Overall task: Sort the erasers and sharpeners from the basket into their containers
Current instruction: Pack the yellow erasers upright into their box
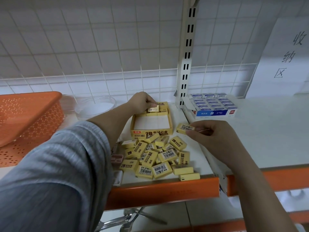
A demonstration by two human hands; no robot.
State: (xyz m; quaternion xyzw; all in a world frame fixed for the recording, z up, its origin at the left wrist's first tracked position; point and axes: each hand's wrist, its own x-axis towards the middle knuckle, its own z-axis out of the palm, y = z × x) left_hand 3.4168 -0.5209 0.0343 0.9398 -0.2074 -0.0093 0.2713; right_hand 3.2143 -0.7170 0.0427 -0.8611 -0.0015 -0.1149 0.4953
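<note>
White shelf (267, 131), tiled wall: yellow erasers (155, 156), light, stiff, boxy; left hand (142, 101) and right hand (212, 134) each pinch one across its sides.

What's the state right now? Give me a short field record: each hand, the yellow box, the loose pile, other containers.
left hand: pinches a yellow eraser at the back row of the yellow box
right hand: pinches another yellow eraser, held above the shelf right of the box
yellow box: open, one row of erasers at the back, rest bare
loose pile: many yellow erasers on the shelf in front of the box
blue-and-white box: full of white erasers, far right
orange basket: left, tilted
clear dish: behind the left forearm
</note>
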